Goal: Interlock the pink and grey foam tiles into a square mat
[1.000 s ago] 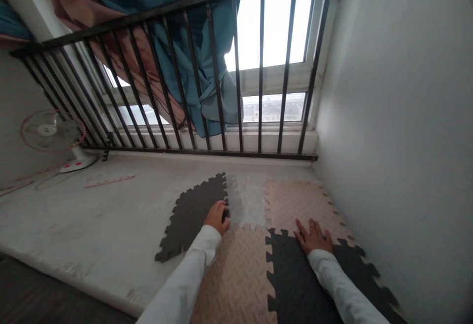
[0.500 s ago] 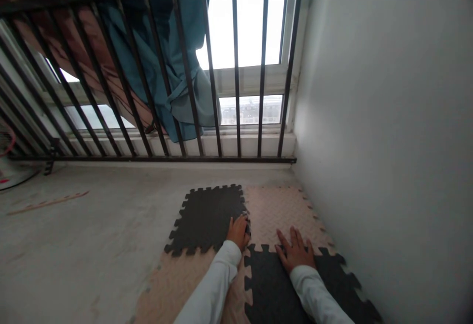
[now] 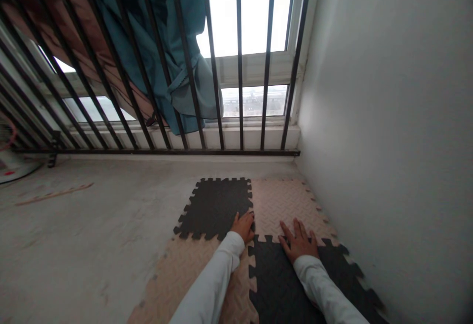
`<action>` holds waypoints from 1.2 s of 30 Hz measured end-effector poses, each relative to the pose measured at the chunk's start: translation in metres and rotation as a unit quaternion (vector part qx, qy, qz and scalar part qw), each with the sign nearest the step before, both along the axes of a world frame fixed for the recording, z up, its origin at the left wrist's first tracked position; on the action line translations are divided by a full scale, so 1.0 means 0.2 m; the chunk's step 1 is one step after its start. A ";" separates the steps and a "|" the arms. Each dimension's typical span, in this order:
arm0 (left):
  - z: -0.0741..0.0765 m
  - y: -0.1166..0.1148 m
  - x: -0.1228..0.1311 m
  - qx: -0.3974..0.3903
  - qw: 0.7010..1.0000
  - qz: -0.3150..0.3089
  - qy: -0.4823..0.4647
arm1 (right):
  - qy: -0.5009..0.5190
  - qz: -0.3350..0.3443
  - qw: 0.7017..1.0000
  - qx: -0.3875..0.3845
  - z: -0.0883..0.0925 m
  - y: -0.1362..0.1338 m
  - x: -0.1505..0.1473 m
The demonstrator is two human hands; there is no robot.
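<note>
Four interlocking foam mats lie on the concrete floor by the wall. My left hand (image 3: 244,225) presses on the near right corner of the far dark mat (image 3: 216,206), fingers bent down onto its edge. My right hand (image 3: 298,241) lies flat with fingers spread on the near dark mat (image 3: 281,284), at its seam with the far beige mat (image 3: 286,203). A near beige mat (image 3: 185,279) lies under my left sleeve.
A white wall (image 3: 388,117) rises just right of the mats. Black metal railing bars (image 3: 240,68) stand in front of the window, with blue and brown cloth (image 3: 162,58) hanging over them. A thin wooden strip (image 3: 53,194) and a fan base (image 3: 11,166) are at the far left.
The far dark mat has slid right from a skewed position and now sits square against the beige mats, covering the pale gap. My left hand moved with it; my right hand stayed flat.
</note>
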State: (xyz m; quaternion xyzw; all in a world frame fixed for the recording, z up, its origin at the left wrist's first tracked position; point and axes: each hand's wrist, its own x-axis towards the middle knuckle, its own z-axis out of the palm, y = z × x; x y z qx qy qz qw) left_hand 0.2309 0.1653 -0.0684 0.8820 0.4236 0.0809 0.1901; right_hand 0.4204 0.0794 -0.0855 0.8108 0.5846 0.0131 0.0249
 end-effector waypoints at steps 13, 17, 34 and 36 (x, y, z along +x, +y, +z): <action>0.01 0.01 -0.03 -0.006 1.000 -0.027 -0.002 | -0.010 -0.002 1.000 -0.004 0.02 -0.01 -0.01; 0.03 0.01 -0.01 -0.012 1.000 -0.017 0.008 | -0.016 -0.006 1.000 -0.001 0.06 -0.03 -0.02; -0.01 -0.06 0.01 0.114 0.989 0.004 0.089 | -0.011 -0.009 1.000 -0.014 0.10 -0.04 -0.04; -0.01 -0.07 0.01 0.105 0.990 0.021 0.086 | -0.014 -0.011 1.000 -0.013 0.10 -0.04 -0.05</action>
